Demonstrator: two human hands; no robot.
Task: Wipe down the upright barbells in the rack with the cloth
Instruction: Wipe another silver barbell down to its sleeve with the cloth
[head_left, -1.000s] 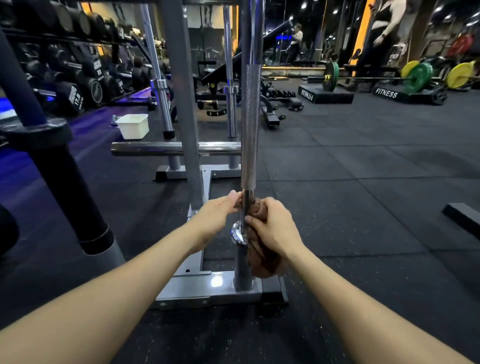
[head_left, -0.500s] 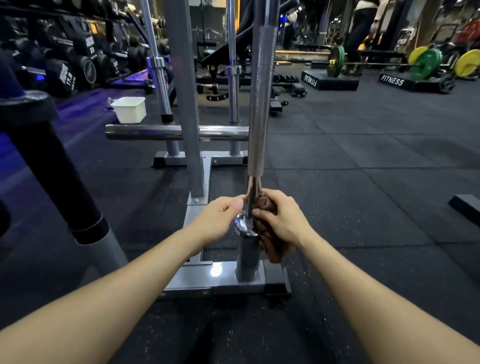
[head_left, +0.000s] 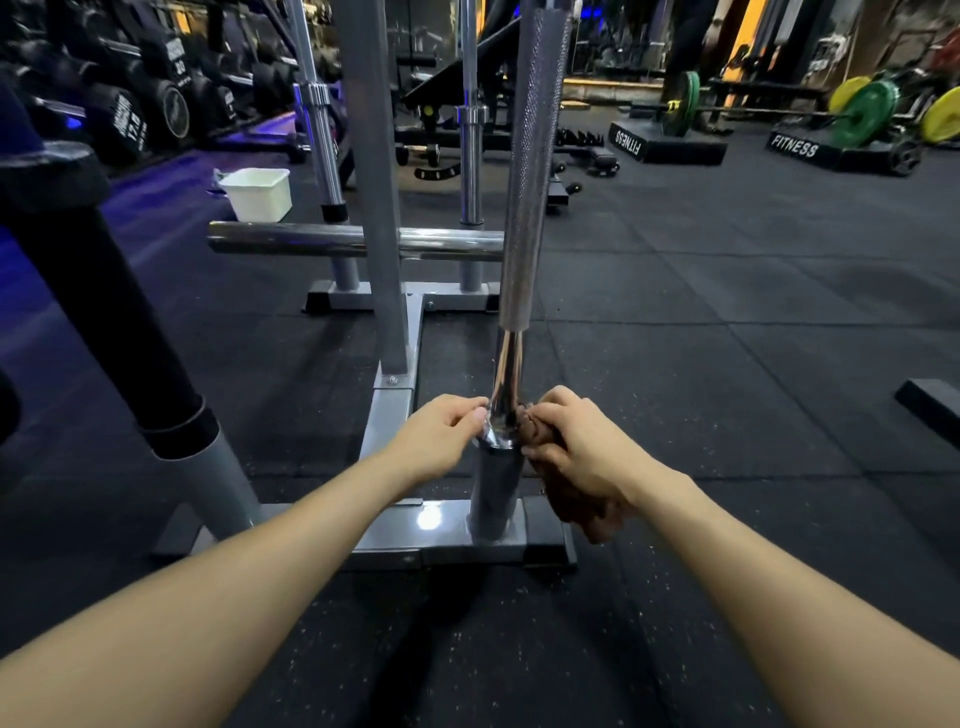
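A chrome barbell (head_left: 530, 171) with a knurled shaft stands upright in a grey tube of the floor rack (head_left: 400, 540). My right hand (head_left: 582, 452) holds a brown cloth (head_left: 576, 509) pressed against the bar's smooth lower end, just above the tube. My left hand (head_left: 441, 441) pinches the same low part of the bar from the left side. Two more upright barbells (head_left: 470, 130) stand at the rack's far end, and a chrome bar (head_left: 311, 240) lies across horizontally.
A white tub (head_left: 258, 193) sits on the floor at the back left near dumbbell racks (head_left: 130, 114). A thick black post (head_left: 104, 312) leans at the left. Benches, platforms and coloured plates (head_left: 865, 111) stand far back. A low black block (head_left: 930, 410) lies right.
The view has tilted down and closer to the bar's base. Both hands stay at the bar's bottom end, and the cloth hand has shifted slightly lower beside the tube.
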